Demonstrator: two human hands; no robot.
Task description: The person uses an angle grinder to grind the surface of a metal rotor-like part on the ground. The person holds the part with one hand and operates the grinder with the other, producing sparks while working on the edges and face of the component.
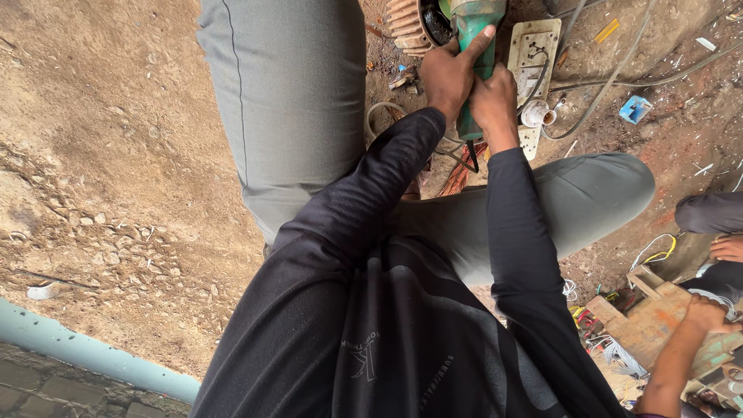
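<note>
I am seated on bare dirt, looking down past my black sleeves and grey trousers. Both hands grip a green power tool [474, 31] at the top of the view. My left hand [449, 73] wraps its body, with the forefinger stretched up along the green housing. My right hand [495, 101] clasps the lower handle just beside it. The tool's head points at a round finned metal part [414, 23] that is partly cut off by the frame's top edge.
A dirty white socket board [534, 54] with cables lies right of the tool. A small blue box [635, 108] sits further right. Another person's hand [704, 313] works at wooden blocks at the lower right. A pale green pipe [85, 352] runs along the lower left.
</note>
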